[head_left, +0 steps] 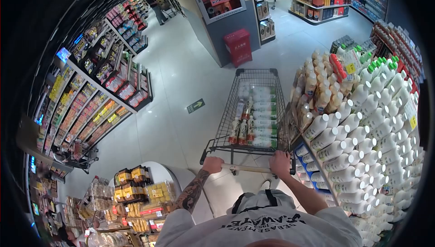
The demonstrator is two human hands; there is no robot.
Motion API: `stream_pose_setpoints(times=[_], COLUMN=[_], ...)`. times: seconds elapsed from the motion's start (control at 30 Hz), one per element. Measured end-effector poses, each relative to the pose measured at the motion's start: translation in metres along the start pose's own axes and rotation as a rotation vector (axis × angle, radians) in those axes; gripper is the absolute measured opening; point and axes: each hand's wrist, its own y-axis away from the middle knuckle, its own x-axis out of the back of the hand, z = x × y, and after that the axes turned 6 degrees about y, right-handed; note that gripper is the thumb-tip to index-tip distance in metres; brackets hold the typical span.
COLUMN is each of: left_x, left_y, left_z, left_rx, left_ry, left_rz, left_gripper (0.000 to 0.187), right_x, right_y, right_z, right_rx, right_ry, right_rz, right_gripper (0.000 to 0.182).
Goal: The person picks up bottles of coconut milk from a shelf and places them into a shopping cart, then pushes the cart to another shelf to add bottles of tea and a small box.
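Observation:
A wire shopping cart stands in front of me. My left hand is closed round the left end of its pale handle bar. The right end of the bar is gripped by my right hand. Inside the basket, bottles with white and green labels lie in a stack on the right. Several upright bottles with brown and white labels stand to their left.
White bottles fill a sloping display close on my right. A red bin stands by the pillar ahead. Packaged food sits at my left, with snack shelves beyond. A person is far ahead on the left.

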Motion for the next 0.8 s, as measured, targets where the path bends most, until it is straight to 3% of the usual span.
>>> stream_pose_setpoints(times=[0.27,0.43,0.6,0.7,0.8], left_x=[0.039,0.072,0.114,0.126,0.155], left_y=[-0.09,-0.144,-0.208,-0.253,-0.301], left_z=[-0.064,-0.1,-0.135,-0.165,-0.18], left_rx=[0.095,0.087,-0.019,-0.128,-0.192], left_ry=[-0.136,-0.127,-0.155,-0.157,-0.125], left_rz=[-0.109,-0.148,-0.169,-0.192,-0.261], left_gripper=[0.019,0.023,0.028,0.015,0.028], right_x=[-0.021,-0.032,-0.034,-0.038,-0.04], right_y=[-0.082,-0.134,-0.197,-0.232,-0.272], right_z=[-0.023,-0.036,-0.049,-0.056,-0.063], right_rx=[-0.072,-0.083,-0.131,-0.178,-0.216], right_ry=[-0.099,-0.127,-0.138,-0.166,-0.137], right_rz=[-0.032,0.034,0.048,0.041,0.064], right_gripper=[0.038,0.034,0.036,0.037,0.034])
